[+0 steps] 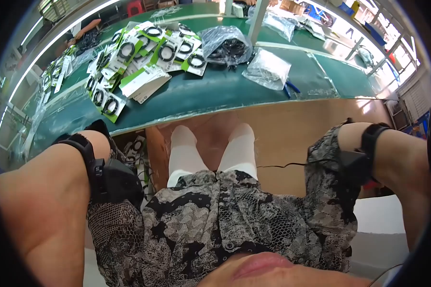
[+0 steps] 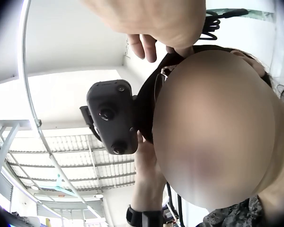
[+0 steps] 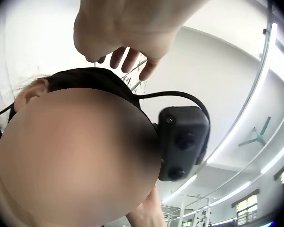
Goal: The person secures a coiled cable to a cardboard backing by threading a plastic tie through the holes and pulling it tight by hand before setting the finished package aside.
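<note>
Both arms are raised, and the head view shows forearms but no hands. In the left wrist view my left hand (image 2: 151,21) is at the top of the person's head, its fingers bent down by a black headband (image 2: 149,94). A black camera (image 2: 112,116) is mounted on that band at the forehead. Seen from the right wrist, my right hand (image 3: 128,28) hangs over the head with fingers loosely bent just above the dark band (image 3: 92,78). Whether the left fingers grip the band, I cannot tell.
On the green table (image 1: 196,100) lies a pile of carded cables (image 1: 148,48). Beside it are a plastic bag of black cables (image 1: 227,45), a clear bag (image 1: 268,69) and blue-handled pliers (image 1: 292,87). A cord (image 1: 282,165) runs from the right wrist camera (image 1: 354,167).
</note>
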Demonstrator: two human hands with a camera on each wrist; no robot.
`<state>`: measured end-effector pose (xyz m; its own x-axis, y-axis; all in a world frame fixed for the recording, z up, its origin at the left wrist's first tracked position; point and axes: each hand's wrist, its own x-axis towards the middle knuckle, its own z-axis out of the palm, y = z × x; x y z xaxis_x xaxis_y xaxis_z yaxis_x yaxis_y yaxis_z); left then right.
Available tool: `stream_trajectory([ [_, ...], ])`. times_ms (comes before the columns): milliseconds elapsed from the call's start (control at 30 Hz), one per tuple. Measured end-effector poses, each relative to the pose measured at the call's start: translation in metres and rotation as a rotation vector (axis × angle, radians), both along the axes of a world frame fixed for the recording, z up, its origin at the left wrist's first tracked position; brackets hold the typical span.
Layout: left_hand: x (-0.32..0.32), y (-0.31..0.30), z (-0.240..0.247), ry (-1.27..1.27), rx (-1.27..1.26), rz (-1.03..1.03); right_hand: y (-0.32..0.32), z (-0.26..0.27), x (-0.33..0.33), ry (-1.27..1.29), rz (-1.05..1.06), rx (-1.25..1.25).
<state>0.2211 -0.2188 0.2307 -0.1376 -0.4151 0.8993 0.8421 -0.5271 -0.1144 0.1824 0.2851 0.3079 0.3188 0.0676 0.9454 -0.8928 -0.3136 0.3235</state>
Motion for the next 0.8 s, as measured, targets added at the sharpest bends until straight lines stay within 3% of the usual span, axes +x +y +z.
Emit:
stream_trajectory([
  [200,-0.03,0.03,0.01,-0.168,-0.031,0.072,0.005,-0.02,-0.014,-0.119,0.065,-0.038],
  [567,-0.018,0.048,0.008,-0.329,-0.122,0.113,0.007,-0.068,-0.04,-0.193,0.085,-0.145],
  [800,-0.029,0.099,-0.015,-0.162,-0.127,0.044,0.02,-0.065,-0.053,0.031,0.006,-0.158],
])
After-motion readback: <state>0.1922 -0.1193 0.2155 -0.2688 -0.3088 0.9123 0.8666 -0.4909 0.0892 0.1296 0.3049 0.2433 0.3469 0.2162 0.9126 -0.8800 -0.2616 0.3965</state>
